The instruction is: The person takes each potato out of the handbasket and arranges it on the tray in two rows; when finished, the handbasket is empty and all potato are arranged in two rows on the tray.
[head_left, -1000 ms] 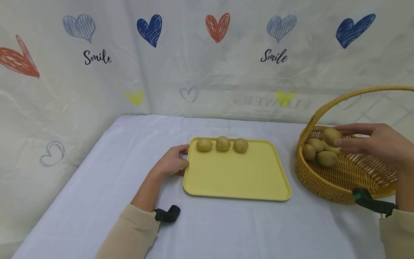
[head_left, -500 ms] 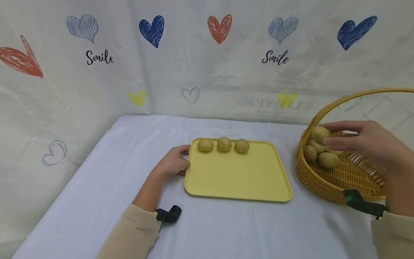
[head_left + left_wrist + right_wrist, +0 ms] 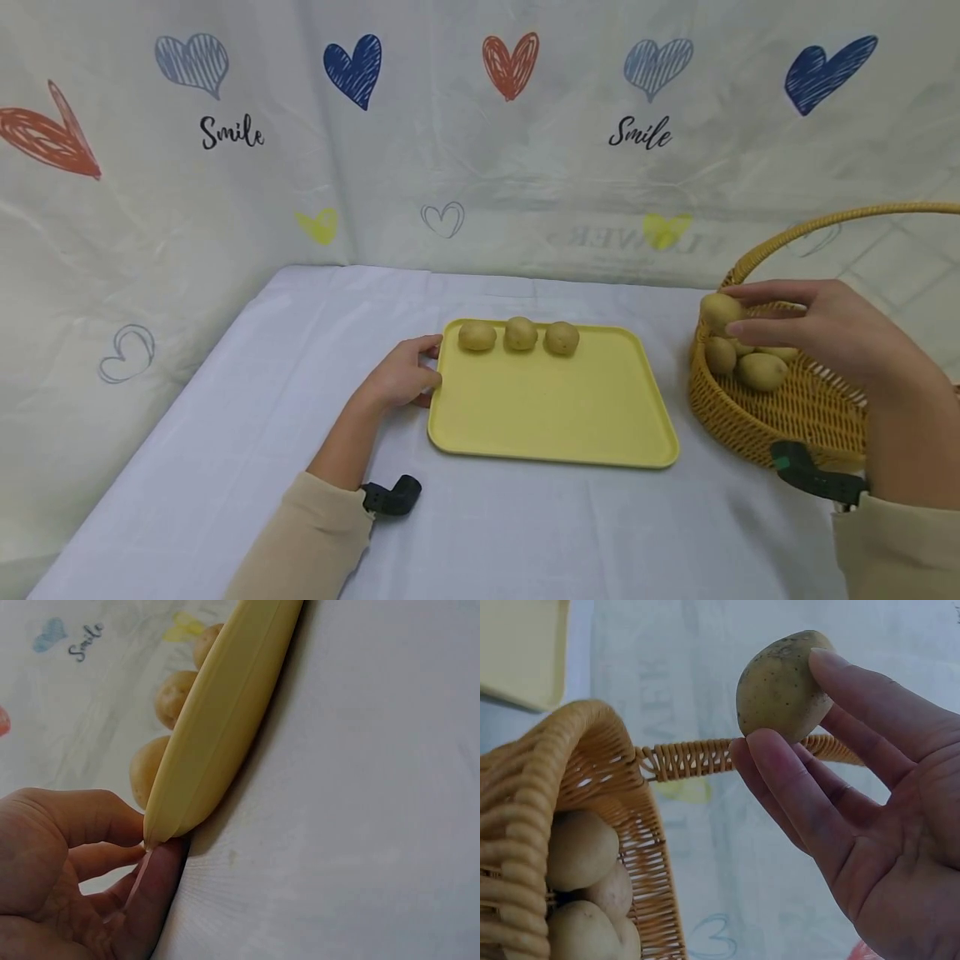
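Between thumb and fingertips, my right hand (image 3: 832,321) pinches a potato (image 3: 722,313), raised over the left rim of the wicker basket (image 3: 738,429). The right wrist view shows this potato (image 3: 784,686) with dark specks on its skin. Several other potatoes (image 3: 762,372) lie inside the basket, under the hand. My left hand (image 3: 401,372) grips the left edge of a yellow tray (image 3: 555,408); in the left wrist view the thumb and fingers (image 3: 105,817) meet at the tray's rim (image 3: 225,712). Three potatoes (image 3: 520,334) sit in a row along the tray's far edge.
The basket's tall arched handle (image 3: 847,218) rises at the right. A white cloth (image 3: 570,533) covers the table. Behind it hangs a pale curtain (image 3: 420,167) printed with hearts and "Smile". Each wrist wears a black camera mount (image 3: 393,497).
My right hand has moved left with the potato, from over the basket's inside to its left rim. The left hand stays on the tray edge.
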`<state>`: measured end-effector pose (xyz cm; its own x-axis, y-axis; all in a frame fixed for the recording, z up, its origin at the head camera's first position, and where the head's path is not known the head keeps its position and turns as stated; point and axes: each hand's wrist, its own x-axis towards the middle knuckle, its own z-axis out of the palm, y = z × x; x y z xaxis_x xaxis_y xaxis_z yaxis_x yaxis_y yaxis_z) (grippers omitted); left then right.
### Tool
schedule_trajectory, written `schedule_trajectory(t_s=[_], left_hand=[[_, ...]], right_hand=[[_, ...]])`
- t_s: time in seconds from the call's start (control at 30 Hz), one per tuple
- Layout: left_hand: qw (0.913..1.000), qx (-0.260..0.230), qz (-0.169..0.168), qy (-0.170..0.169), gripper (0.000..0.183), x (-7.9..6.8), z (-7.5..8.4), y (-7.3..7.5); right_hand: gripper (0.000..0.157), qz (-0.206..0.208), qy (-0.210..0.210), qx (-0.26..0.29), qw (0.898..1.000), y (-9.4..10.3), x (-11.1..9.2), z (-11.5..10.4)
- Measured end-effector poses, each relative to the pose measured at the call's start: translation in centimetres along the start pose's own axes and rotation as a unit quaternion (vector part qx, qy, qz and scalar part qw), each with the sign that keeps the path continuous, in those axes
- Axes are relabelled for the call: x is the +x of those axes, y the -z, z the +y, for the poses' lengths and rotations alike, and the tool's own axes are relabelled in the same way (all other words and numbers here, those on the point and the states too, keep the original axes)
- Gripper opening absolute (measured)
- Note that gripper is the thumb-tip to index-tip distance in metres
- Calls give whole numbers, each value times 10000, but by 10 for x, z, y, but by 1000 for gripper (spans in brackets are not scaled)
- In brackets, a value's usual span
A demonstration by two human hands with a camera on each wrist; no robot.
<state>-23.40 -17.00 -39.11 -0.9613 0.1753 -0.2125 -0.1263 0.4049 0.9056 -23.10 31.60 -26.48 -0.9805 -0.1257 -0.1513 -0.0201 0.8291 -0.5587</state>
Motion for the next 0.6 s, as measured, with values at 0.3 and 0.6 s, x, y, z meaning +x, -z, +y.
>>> schedule_trajectory(t_s=[0.3,0.6], left_hand=[[9999,-38,16,93,83,-2,2,0],[10000,-20,6,88,83,-1,1,0]], right_hand=[[72,129,397,-147,9990,-9,0,-19],[73,-13,356,-36,9994,-21,4,-31]])
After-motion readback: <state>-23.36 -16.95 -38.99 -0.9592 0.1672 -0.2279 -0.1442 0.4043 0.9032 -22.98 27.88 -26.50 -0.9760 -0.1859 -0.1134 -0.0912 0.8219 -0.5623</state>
